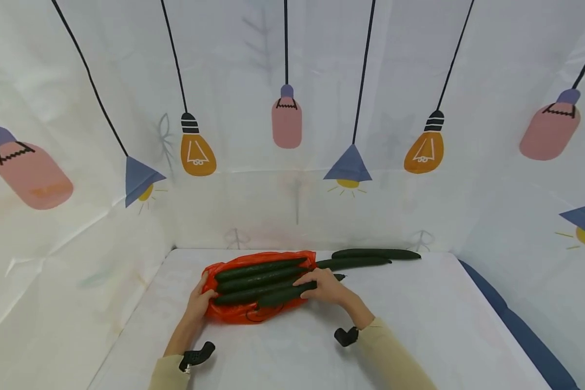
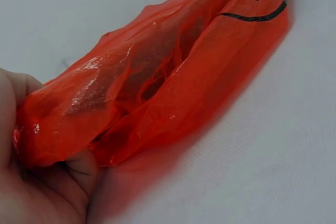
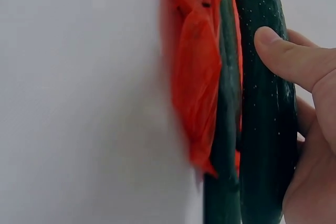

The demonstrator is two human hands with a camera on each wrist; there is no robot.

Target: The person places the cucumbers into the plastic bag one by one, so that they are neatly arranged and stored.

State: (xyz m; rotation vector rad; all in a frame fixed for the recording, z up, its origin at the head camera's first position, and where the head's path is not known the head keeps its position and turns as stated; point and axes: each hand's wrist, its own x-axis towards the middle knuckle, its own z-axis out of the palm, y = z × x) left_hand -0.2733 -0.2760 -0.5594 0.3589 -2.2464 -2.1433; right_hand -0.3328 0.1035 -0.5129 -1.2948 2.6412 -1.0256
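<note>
Several dark green cucumbers (image 1: 258, 281) lie side by side along a red plastic bag (image 1: 229, 316), whose film shows around them. My left hand (image 1: 199, 299) grips the bag's left end; in the left wrist view, the red film (image 2: 210, 82) bunches between thumb and fingers. From the right, my right hand (image 1: 329, 287) holds a cucumber (image 3: 265, 108) at the bag's front side, thumb on one face and fingers behind it. Beside it, in the right wrist view, a second cucumber (image 3: 227, 129) runs along the bag's crumpled edge (image 3: 197, 87).
Two more cucumbers (image 1: 375, 253) lie at the table's back edge, right of the bag. The white-covered table (image 1: 419, 319) meets a white cloth backdrop (image 1: 244, 206) printed with hanging lamps. Dark blue fabric (image 1: 521, 325) shows past the table's right side.
</note>
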